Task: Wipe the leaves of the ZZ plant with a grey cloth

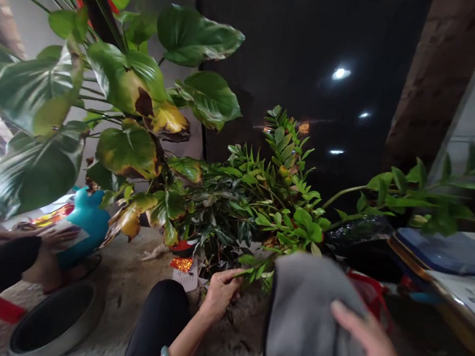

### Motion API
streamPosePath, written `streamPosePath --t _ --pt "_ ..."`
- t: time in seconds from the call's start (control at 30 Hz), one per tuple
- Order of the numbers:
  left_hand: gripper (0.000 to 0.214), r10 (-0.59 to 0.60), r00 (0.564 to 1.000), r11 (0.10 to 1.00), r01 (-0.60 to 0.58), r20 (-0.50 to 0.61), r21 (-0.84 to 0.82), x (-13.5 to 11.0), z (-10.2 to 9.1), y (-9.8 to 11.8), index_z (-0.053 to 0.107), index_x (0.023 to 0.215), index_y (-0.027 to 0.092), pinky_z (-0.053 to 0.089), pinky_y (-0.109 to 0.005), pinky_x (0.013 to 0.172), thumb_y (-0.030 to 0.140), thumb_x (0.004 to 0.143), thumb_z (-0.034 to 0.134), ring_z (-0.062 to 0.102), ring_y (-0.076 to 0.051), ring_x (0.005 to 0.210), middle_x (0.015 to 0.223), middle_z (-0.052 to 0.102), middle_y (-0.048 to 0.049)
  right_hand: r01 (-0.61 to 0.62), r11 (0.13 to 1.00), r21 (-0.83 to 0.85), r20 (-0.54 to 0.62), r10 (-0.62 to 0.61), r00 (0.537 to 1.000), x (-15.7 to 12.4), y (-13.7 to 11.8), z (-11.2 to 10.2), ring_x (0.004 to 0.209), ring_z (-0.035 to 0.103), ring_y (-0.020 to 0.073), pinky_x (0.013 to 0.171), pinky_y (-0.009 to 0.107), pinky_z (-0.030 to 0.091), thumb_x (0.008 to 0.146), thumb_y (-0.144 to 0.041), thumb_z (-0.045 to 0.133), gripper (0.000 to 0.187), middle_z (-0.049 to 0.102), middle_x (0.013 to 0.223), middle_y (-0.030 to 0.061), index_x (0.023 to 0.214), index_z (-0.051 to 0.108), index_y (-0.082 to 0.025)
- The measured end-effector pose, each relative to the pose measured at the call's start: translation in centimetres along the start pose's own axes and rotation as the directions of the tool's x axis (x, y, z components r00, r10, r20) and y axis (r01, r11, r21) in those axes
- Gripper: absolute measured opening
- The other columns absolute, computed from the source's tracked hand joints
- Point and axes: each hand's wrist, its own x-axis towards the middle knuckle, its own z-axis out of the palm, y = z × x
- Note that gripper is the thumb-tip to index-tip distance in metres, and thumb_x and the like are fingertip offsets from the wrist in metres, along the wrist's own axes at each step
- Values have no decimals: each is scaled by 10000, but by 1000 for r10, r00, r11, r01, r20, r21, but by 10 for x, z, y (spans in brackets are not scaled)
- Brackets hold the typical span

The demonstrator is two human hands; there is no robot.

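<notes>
My left hand (220,293), with a jade-coloured bangle on its wrist, pinches the end of a low green leafy stem (262,271). The stem belongs to a plant with small glossy leaflets (283,191) in front of me. On the right, my right hand (372,350), a little blurred, grips a folded grey cloth (310,316), thumb on top and the other fingers hidden behind it. The cloth hangs beside the leafy stem and covers part of the floor. A small card with an orange glittery piece (182,263) lies just left of my left hand.
At the left, another person's hand (57,235) is at a turquoise container (89,218). Below it stands a grey basin (95,303). A large-leaved plant (129,146) leans over the left side. A blue-lidded box (455,252) sits at the right, near a red basket (374,296).
</notes>
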Motion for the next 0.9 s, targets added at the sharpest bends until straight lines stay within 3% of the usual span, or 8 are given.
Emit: streamPosePath --t 0.1,0.17,0.3,0.37,0.47,0.6,0.73,0.9 --pt "375 -13 1000 1000 13 8 6 -2 4 2 763 795 145 298 -207 386 431 609 607 376 -81 353 370 470 37 324 929 176 -224 -283 933 35 -59 16 894 681 235 791 373 555 603 -205 694 261 746 873 21 861 697 -244" --pt "390 -20 1000 1000 20 5 -1 -4 6 1 765 799 139 281 -203 381 438 603 608 367 -76 348 364 466 38 357 894 271 -302 -273 913 54 -78 36 902 676 200 814 376 548 643 -175 648 217 744 821 -15 834 684 -271" --pt "388 -15 1000 1000 15 -21 -19 -4 6 -4 763 816 136 283 -202 387 431 612 614 398 -83 373 422 524 21 -40 975 220 -94 62 994 44 -29 55 772 697 254 774 442 556 604 -177 666 112 718 635 11 708 673 -219" --pt "363 1 1000 1000 -2 -31 -14 -3 4 -6 761 789 149 317 -208 407 439 630 613 434 -97 417 485 576 4 -269 961 64 71 264 962 21 11 45 825 690 312 771 457 550 540 -226 747 182 732 679 70 706 689 -179" --pt "354 15 1000 1000 -15 -26 -7 -3 3 -6 753 711 149 344 -218 426 465 625 618 447 -108 449 502 579 -2 -293 953 -82 154 303 941 -7 35 19 875 678 339 778 456 543 474 -292 818 357 745 783 89 791 706 -172" --pt "395 -46 999 998 46 15 -30 -6 6 -3 753 754 138 311 -211 393 477 598 624 380 -86 374 410 476 31 41 996 83 -72 -35 997 10 -20 17 850 682 323 767 453 554 460 -276 783 321 740 763 74 758 694 -196" --pt "413 -31 999 998 32 9 -46 -8 12 -6 739 741 137 317 -217 396 506 588 630 369 -81 361 401 441 41 311 904 292 -248 -242 938 50 -65 58 876 678 204 818 367 549 591 -159 665 260 742 807 -7 833 685 -252" --pt "405 -8 998 1000 8 -61 -9 -5 10 -17 662 545 157 361 -256 431 554 604 607 419 -123 432 417 427 23 -240 961 139 55 234 971 28 3 73 755 696 280 725 426 567 551 -213 719 153 723 646 43 698 681 -192"
